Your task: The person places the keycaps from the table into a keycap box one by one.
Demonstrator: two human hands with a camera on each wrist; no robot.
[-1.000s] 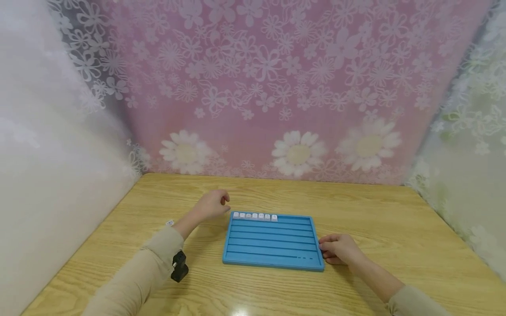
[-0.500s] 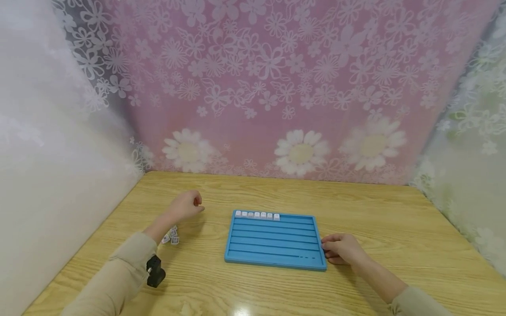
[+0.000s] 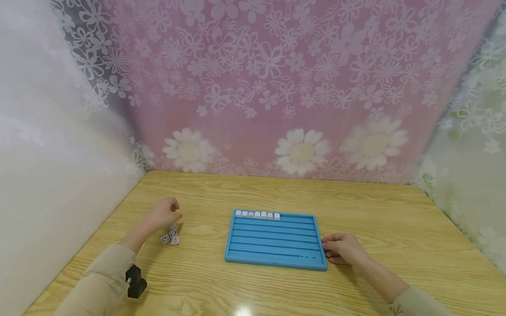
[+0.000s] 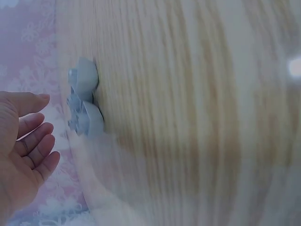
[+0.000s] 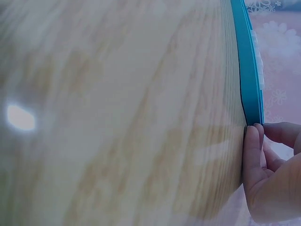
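Observation:
A blue ridged tray lies on the wooden table, with several white keycaps lined up in its top groove. My left hand hovers at the far side of a small cluster of loose keycaps. In the left wrist view its fingers are loosely bent with nothing between them, beside the grey-looking keycaps. My right hand holds the tray's right edge. The right wrist view shows thumb and fingertips of that hand together at the end of the tray's side.
The wooden table runs back to a pink flowered backdrop. Pale walls close it in on both sides. A black wrist camera is strapped at the left sleeve.
My left hand has moved left from the tray's upper left corner to the loose keycaps, uncovering them. My right hand stays at the tray's edge.

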